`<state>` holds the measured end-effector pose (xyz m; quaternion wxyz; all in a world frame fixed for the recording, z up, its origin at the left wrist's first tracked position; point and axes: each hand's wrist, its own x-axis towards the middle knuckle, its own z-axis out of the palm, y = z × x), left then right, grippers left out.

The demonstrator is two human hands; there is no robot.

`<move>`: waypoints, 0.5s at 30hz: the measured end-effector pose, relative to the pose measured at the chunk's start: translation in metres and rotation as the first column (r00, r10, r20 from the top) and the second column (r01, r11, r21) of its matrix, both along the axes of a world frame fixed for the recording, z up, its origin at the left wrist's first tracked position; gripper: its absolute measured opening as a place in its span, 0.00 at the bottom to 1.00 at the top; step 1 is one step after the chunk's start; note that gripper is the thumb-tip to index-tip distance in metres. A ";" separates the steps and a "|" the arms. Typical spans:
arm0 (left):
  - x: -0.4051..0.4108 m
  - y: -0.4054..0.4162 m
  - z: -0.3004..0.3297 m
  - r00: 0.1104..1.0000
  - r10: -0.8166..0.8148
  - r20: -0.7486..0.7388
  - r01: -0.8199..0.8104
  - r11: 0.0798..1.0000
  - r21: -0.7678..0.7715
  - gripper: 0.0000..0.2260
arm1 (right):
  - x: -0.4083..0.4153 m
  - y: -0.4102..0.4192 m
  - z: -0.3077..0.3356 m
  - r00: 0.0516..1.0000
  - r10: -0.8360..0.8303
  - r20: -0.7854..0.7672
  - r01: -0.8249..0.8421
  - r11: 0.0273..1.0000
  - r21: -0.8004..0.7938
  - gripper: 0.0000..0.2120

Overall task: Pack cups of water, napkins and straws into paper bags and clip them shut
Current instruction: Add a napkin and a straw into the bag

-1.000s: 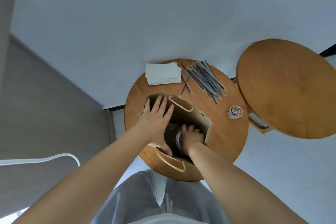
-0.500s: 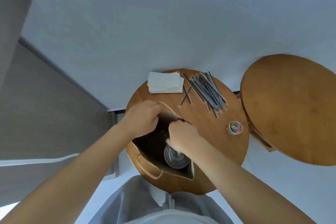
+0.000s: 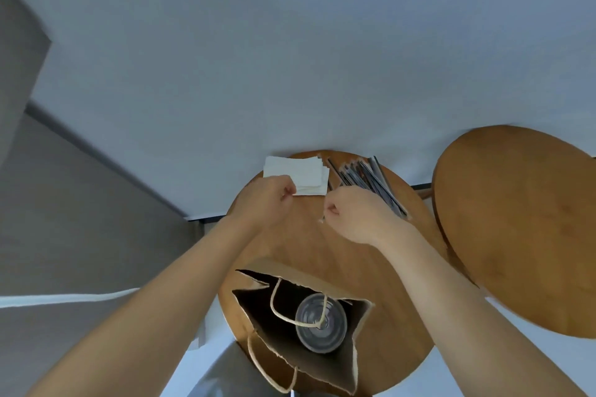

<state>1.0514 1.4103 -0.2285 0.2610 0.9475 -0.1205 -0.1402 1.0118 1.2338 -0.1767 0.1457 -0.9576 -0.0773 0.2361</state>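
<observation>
Now, L hand (image 3: 267, 200) pinching napkins (image 3: 298, 176), R hand (image 3: 351, 213) curled, grip unclear, no writing.

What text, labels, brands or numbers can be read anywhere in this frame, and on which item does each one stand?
None can be read.
Paper bag: plain brown, no print in view.
Cup lid inside the bag: any embossing is too blurred to read.
Napkins: blank white.
Straws: dark wrappers, any print too small to tell.
Round table and second table: bare wood, no marks.
</observation>
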 end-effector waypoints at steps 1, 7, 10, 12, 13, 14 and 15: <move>0.006 -0.001 -0.013 0.999 0.023 -0.026 -0.023 1.000 -0.012 0.10 | 0.007 0.002 -0.017 0.999 -0.044 -0.007 0.044 0.999 0.031 0.12; 0.047 0.015 -0.107 0.985 0.108 -0.137 -0.103 0.994 0.045 0.08 | 0.038 0.004 -0.117 0.957 -0.279 -0.075 0.283 0.958 0.044 0.12; 0.075 0.023 -0.148 0.986 0.096 -0.134 -0.079 0.989 0.125 0.07 | 0.055 -0.001 -0.156 0.903 -0.409 -0.136 0.419 0.907 0.054 0.13; 0.092 0.021 -0.172 0.996 0.043 -0.082 -0.029 0.986 0.165 0.11 | 0.066 -0.001 -0.175 0.877 -0.459 -0.138 0.471 0.879 0.069 0.12; 0.100 0.017 -0.182 0.997 0.046 -0.064 -0.035 0.986 0.162 0.13 | 0.072 0.001 -0.183 0.876 -0.466 -0.124 0.478 0.874 0.086 0.12; 0.106 0.014 -0.190 0.994 0.082 -0.066 -0.071 0.986 0.151 0.15 | 0.077 0.004 -0.189 0.880 -0.461 -0.112 0.472 0.873 0.120 0.12; 0.112 0.012 -0.196 0.983 0.155 -0.094 -0.142 0.981 0.132 0.18 | 0.082 0.009 -0.195 0.891 -0.442 -0.103 0.454 0.876 0.161 0.11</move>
